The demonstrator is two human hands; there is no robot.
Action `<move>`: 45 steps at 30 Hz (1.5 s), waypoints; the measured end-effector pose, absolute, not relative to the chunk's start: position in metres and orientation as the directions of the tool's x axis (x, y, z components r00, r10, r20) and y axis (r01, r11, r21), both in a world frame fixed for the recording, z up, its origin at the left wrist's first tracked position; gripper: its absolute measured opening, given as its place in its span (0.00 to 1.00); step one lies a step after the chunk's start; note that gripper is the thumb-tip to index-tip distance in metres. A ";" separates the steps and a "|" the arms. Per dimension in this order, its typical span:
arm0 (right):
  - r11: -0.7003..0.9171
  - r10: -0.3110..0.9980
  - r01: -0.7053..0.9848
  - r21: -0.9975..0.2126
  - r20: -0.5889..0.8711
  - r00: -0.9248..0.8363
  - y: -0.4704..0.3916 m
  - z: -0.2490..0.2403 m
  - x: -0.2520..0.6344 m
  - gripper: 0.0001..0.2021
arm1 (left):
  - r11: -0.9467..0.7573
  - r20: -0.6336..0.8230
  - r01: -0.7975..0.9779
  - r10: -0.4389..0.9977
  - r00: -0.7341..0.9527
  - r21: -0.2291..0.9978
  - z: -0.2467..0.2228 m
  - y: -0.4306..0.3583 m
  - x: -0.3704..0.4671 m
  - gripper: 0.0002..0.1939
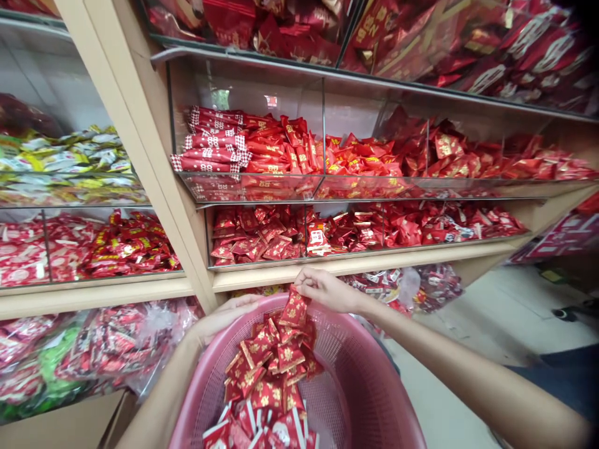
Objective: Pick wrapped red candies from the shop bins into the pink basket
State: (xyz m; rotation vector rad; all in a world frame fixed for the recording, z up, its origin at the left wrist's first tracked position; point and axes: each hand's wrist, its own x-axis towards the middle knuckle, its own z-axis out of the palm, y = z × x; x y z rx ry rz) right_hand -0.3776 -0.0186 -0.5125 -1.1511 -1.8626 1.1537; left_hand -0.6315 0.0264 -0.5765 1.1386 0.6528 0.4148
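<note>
A pink plastic basket [374,374] holds a heap of red packets with gold flowers [266,362] and, nearer the bottom of the view, red and white packets [281,430]. My left hand [229,318] grips the basket's far left rim. At the far rim, my right hand [322,290] pinches a red packet with gold print [294,307], which hangs over the heap. Just beyond the basket, a low shelf bin [257,234] contains similar red and gold packets.
Glass-fronted shelves [262,187] of red packets rise ahead. Yellow and green packets [70,153] lie on the left shelves. Plastic bags of packets [126,343] and a cardboard box [65,424] are at lower left. Pale floor [449,399] shows at right.
</note>
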 end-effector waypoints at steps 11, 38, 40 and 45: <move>0.345 0.892 0.677 -0.650 0.003 -0.453 -0.009 -0.536 -0.403 0.05 | 0.313 -0.268 0.077 0.631 0.728 0.946 -0.575 0.026 -0.632 0.20; 0.604 0.791 0.747 -0.279 0.327 -0.518 -0.040 -0.528 -0.430 0.22 | 0.204 -0.193 0.047 0.786 0.588 0.978 -0.592 0.033 -0.635 0.26; 0.616 0.767 0.728 -0.301 0.438 -0.469 -0.014 -0.504 -0.442 0.18 | 0.211 -0.198 0.047 0.786 0.586 0.976 -0.590 0.032 -0.636 0.27; 0.406 0.884 0.726 -0.555 0.441 -0.157 0.076 -0.465 -0.478 0.09 | 0.261 -0.224 0.024 0.772 0.595 0.965 -0.591 0.032 -0.635 0.30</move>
